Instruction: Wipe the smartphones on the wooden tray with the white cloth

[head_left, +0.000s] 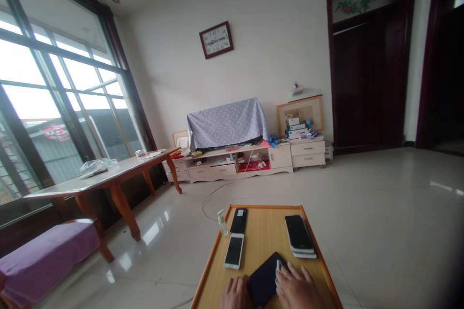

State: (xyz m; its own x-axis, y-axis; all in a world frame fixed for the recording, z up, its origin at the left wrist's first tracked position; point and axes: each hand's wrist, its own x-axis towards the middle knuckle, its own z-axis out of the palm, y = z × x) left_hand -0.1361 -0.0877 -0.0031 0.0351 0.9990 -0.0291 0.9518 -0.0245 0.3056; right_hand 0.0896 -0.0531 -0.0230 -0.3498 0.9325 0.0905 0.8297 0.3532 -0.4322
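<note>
On a small wooden-topped table lies a flat dark navy piece, which looks like a cloth. My left hand rests at its left edge, palm down, fingers side by side and slightly bent. Over its right side is my right hand, with a small pale object at the fingertips; its kind is unclear. A white phone lies beyond my left hand, and a black phone is above that. To the right, a dark-screened phone tops a small stack.
A pump bottle stands at the table's left edge. Farther off are a long table by the window, a purple-covered bench, and a low white cabinet under a cloth-covered object. A cable runs across the floor.
</note>
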